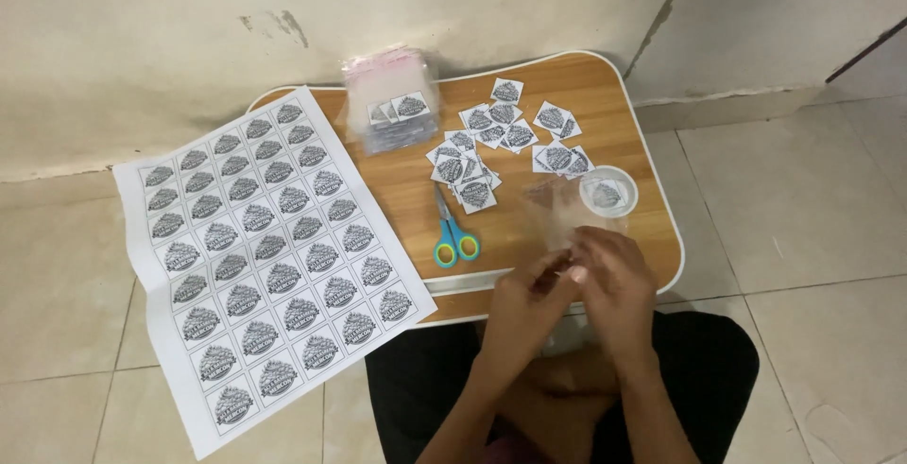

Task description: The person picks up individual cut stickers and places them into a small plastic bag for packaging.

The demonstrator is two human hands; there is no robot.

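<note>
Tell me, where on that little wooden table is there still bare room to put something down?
Bare wood on the table shows between the printed sheet and the scissors, and along the far right edge. The middle is crowded with cut squares; the bag stack fills the back, and both hands work at the near edge.

Stained cream wall (142, 20), pale tiled floor (812, 199), low wooden lap table (605, 95) against wall.

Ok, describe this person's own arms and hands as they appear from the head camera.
Both forearms are bare, with no sleeves showing up to the bottom edge of the picture. The left hand and the right hand wear no gloves. No watch, bracelet or ring can be made out, though the picture is somewhat blurred there. Dark clothing shows below the arms.
</note>
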